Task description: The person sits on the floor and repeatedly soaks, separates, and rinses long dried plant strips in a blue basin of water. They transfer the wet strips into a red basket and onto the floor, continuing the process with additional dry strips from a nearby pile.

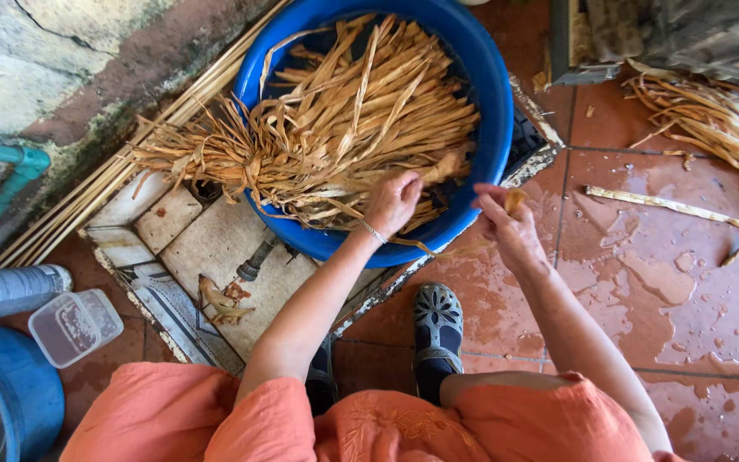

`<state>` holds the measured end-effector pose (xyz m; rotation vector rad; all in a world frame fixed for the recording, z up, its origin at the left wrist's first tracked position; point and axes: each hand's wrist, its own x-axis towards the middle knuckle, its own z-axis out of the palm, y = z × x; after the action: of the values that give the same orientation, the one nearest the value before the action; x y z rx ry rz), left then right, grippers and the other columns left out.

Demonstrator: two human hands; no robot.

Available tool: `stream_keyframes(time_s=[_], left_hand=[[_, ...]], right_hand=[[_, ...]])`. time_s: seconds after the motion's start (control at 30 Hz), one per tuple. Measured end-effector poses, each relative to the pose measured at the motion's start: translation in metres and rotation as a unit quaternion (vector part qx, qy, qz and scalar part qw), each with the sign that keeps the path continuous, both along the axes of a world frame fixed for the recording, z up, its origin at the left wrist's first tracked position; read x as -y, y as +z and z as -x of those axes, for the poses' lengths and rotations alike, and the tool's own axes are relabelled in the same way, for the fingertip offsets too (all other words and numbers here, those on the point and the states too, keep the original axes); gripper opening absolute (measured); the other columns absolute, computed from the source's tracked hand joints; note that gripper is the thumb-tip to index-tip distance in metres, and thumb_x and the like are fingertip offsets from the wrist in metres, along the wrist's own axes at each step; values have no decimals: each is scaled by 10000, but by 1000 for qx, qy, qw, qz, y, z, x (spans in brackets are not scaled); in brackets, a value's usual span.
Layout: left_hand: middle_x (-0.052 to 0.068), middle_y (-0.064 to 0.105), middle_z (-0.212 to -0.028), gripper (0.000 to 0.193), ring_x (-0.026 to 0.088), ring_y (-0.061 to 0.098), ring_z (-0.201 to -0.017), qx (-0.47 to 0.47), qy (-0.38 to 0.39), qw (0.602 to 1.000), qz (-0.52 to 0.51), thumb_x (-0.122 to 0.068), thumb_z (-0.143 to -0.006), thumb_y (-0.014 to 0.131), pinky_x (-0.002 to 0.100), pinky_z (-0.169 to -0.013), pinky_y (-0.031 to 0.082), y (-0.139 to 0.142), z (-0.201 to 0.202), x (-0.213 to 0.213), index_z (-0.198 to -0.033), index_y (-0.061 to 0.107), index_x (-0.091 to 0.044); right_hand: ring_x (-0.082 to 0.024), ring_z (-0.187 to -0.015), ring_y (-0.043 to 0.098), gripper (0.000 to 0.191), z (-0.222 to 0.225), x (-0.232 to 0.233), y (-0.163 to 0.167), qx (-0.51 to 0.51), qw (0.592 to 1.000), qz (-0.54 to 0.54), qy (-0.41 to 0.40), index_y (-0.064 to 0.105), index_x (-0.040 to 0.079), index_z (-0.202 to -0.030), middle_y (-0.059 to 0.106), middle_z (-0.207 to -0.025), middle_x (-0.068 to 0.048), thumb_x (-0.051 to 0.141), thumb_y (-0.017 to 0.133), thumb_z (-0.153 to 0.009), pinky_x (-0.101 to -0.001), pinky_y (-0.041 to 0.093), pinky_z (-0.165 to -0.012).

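Hands of a person in an orange garment reach forward over a wet red tiled floor point(643, 282). Left hand point(393, 204) is curled loosely, fingers bent, resting on a heap of dried tan leaf strips point(344, 128) and gripping a few of them near the bundle's closest edge. The strips fill a round blue basin point(493, 111) directly ahead of both hands and spill over its rim to the left of the left hand. Right hand point(511, 227) hovers just outside the basin's rim, to the right of the left hand, pinching a small tan piece of strip point(516, 200) between fingertips. Far right of the right hand lies another pile of strips point(720, 120). Below the hands, a grey shoe point(437, 321) stands on the tiles. Far left of the left hand sits a clear plastic tub point(75, 325).
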<state>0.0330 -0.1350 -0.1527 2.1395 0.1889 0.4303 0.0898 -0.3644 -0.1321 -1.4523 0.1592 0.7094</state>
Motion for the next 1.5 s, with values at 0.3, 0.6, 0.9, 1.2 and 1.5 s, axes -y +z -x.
stream_keyframes(time_s=[0.3, 0.6, 0.9, 1.2, 1.5], left_hand=[[70, 693, -685, 95, 194, 678, -572, 22, -44, 983, 178, -136, -1024, 612, 342, -538, 544, 57, 38, 64, -1057, 665, -64], [130, 683, -666, 244, 317, 683, -578, 46, -79, 996, -25, -308, -1001, 593, 464, -514, 531, 113, 11, 146, -1078, 646, -83], [122, 702, -755, 190, 252, 725, -658, 115, -87, 978, -152, -219, -958, 504, 422, -560, 578, 157, -14, 200, -968, 599, -56], [27, 618, -558, 434, 149, 605, -409, -57, -203, 965, -154, -422, -949, 458, 358, -350, 486, 95, -23, 210, -1237, 616, -139], [9, 562, -580, 185, 201, 609, -523, 20, -263, 965, -6, -289, -956, 619, 413, -531, 502, 16, 59, 146, -880, 565, -129]], right_hand=[[-159, -1069, 693, 361, 17, -35, 68, 17, 985, -165, 47, 649, 43, -1257, 730, -1175, -92, 300, 475, -1072, -311, 549, -953], [-337, -1169, 691, 274, 24, 25, 138, 159, 944, -276, -81, 596, 25, -1064, 704, -1177, -236, 218, 435, -1171, -512, 549, -1079], [-265, -882, 630, 283, 13, 75, 165, 141, 916, -329, -180, 568, 84, -936, 658, -936, -141, 201, 419, -1147, -461, 559, -886], [-131, -533, 344, 307, -59, 112, 89, 20, 900, -352, -257, 439, 136, -787, 386, -625, 31, 123, 399, -1092, -334, 341, -513], [-133, -415, 245, 266, -92, 147, 45, -11, 841, -232, -489, 415, 148, -701, 323, -518, 30, 209, 406, -960, -318, 200, -390]])
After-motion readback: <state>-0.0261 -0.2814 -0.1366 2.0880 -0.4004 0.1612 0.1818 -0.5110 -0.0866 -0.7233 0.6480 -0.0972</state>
